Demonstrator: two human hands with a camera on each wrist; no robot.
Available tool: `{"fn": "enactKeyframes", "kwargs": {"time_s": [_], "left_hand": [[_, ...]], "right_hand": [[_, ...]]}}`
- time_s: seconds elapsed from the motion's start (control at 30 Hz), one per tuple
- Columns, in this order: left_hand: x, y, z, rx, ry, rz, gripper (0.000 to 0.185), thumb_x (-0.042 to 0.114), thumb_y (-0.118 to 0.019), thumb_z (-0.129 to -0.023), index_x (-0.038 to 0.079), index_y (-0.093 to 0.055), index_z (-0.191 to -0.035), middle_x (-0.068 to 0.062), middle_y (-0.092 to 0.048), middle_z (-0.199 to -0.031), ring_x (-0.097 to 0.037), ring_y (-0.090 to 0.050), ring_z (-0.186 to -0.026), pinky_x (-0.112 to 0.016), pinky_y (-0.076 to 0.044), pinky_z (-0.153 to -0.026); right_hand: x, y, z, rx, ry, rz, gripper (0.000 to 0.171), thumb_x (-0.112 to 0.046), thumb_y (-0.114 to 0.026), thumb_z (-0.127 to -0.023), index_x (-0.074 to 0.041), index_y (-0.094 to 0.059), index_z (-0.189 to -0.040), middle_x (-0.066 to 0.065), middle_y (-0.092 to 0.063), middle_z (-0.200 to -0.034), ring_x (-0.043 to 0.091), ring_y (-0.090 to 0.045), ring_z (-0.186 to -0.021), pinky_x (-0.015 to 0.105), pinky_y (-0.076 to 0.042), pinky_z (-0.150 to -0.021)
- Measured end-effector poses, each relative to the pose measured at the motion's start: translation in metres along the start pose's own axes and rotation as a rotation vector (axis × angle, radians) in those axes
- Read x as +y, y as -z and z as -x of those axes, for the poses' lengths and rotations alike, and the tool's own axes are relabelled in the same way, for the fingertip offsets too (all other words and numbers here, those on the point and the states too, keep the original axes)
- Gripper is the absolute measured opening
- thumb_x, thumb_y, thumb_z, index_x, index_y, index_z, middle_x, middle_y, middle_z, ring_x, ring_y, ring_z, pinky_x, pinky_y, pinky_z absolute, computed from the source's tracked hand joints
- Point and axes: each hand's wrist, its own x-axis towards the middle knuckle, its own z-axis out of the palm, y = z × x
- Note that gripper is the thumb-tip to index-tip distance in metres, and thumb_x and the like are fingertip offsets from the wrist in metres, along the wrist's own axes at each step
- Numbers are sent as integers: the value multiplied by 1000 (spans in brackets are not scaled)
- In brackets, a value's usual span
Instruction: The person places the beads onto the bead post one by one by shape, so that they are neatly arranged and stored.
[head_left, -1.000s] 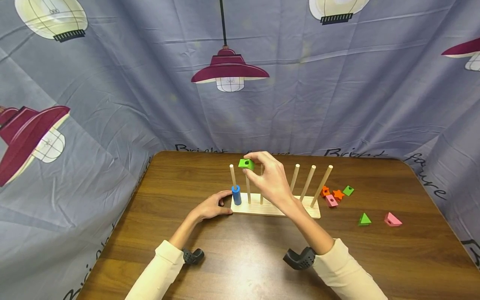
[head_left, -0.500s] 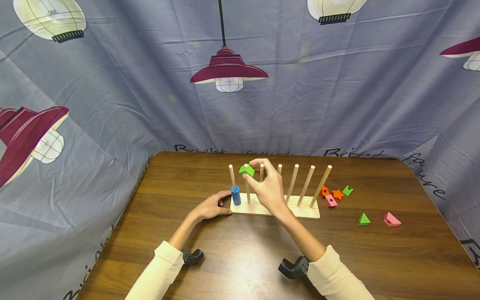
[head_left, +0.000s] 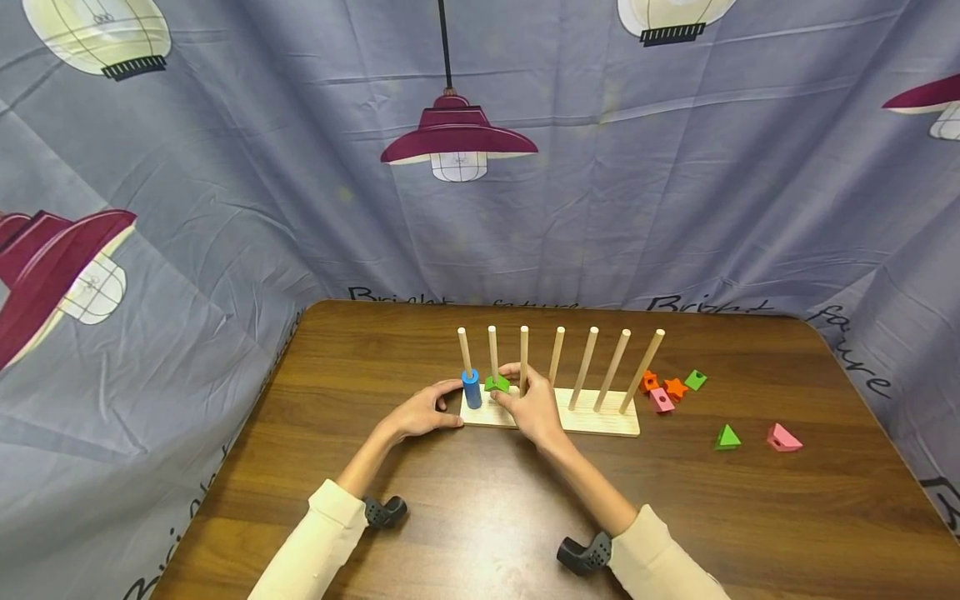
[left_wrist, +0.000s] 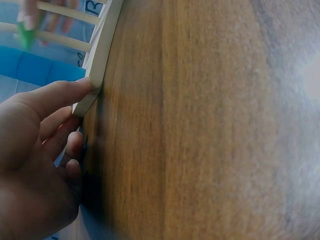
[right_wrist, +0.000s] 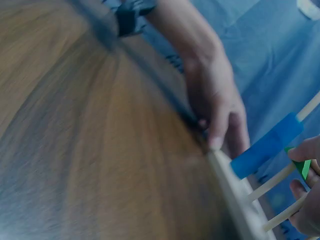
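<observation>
The right hand (head_left: pixel 534 406) pinches a green block (head_left: pixel 496 384) low on the second peg (head_left: pixel 492 352), while the left hand (head_left: pixel 422 412), fingers loosely curled, steadies the wooden base (head_left: pixel 600 421).

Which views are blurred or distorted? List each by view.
Head view: sharp, evenly lit, wide-angle bend at the edges; green block clear. Left wrist view: table softly blurred, pale glare at right. Right wrist view: heavy motion blur over the table; blue cylinder smeared.

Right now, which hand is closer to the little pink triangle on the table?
Right. The right hand pinches the green block on the peg rack, nearer the pink triangle. The left hand holds the rack's far left end.
</observation>
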Motion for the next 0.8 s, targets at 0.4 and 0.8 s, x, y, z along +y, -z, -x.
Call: {"fn": "enactKeyframes", "kwargs": {"time_s": [0.4,0.8], "left_hand": [[-1,0,1,5,-9,-2,69,11,-77,-85,-3,-47,-145,-18,-50,-133,-20,-45,-90,-32,-39,-78],[1,0,1,13,-6,5,68,9,-78,-84,-3,-48,-144,-18,-50,-133,-20,-45,-89,-32,-39,-78]], "right_hand": [[30,-7,6,15,2,89,31,5,-78,-79,-1,-68,-108,17,-69,-109,38,-62,-106,53,-47,-90],[32,-1,12,-32,69,170,48,1,-77,-81,0,-61,-125,20,-66,-121,43,-59,-115,57,-43,-96]]}}
